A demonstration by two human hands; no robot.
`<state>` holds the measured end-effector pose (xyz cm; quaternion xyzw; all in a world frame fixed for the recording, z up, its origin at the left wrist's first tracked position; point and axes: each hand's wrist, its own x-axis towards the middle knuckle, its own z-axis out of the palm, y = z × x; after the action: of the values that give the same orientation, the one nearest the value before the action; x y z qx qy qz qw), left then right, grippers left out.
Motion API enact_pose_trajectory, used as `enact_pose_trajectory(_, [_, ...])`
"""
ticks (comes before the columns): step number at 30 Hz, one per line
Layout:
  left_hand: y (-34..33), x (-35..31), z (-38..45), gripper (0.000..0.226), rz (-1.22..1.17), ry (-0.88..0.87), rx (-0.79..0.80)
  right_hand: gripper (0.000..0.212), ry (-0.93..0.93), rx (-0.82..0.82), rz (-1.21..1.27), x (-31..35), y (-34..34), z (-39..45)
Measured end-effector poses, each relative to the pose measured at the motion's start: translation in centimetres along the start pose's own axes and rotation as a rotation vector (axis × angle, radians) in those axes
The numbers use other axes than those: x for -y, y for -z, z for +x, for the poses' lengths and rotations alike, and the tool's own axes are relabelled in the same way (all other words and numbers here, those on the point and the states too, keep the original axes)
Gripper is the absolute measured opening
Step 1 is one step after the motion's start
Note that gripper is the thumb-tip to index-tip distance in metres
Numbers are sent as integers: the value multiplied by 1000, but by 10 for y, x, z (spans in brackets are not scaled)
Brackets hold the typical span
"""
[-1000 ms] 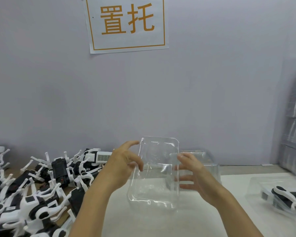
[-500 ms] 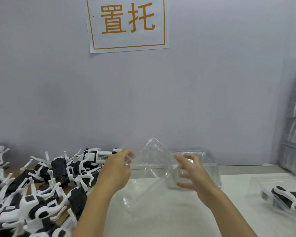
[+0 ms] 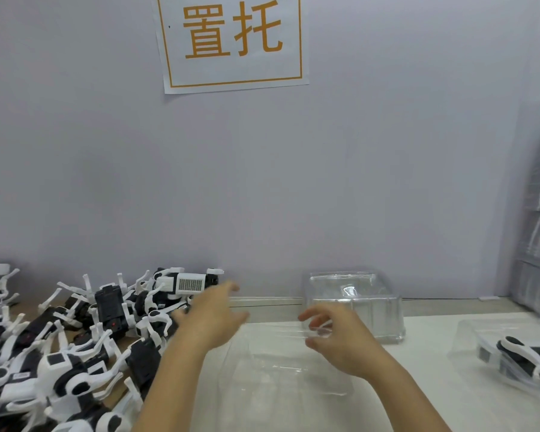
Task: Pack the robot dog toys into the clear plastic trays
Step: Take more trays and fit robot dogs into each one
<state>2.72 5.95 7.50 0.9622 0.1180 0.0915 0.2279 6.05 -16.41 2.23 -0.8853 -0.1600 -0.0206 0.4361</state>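
1. Since the earlier frame you've laid the clear moulded plastic tray (image 3: 281, 372) flat on the white desk (image 3: 424, 397); it was tilted up between your hands and now both are off it.
2. Left hand (image 3: 211, 319): fingers spread and straight, holding nothing, stretched left toward the heap of black-and-white robot dog toys (image 3: 60, 347).
3. Right hand (image 3: 337, 341): fingers loosely curled, empty, hovering over the tray's far right corner. Contact with the rim: can't tell.
4. Key relation: the pile lies to your left, the tray is centred in front of you, open side up as far as I can judge. Left hand is clearly nearer the toys; the closest one sits just beyond its fingertips.
5. Toys are tangled, legs sticking out every way, so no single long axis to read. My guess: a leg could snag a neighbour on lift.
6. Around: a stack of clear empty trays (image 3: 356, 304) behind the right hand, a packed tray with a dog inside (image 3: 512, 353) at far right, a paper sign with orange characters (image 3: 233, 42) on the wall. Nothing blocks the reach.
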Motion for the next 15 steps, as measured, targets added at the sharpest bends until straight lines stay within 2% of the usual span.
enact_pose_trajectory(2, [9, 13, 4, 34, 128, 260, -105, 31, -8, -41, 11, -1, -1, 2])
enact_pose_trajectory(4, [17, 28, 4, 41, 179, 492, -60, 31, -5, -79, 9, -2, -1, 4])
enact_pose_trajectory(5, [18, 37, 6, 46, 185, 541, -5, 31, -2, -87, 7, -2, 0, 4])
enact_pose_trajectory(8, [11, 53, 12, 45, 219, 524, 105, 33, 1, -74, -3, -2, 1, 4])
enact_pose_trajectory(15, [1, 50, 6, 9, 165, 404, -170, 39, 8, -45, -24, -6, 7, 5])
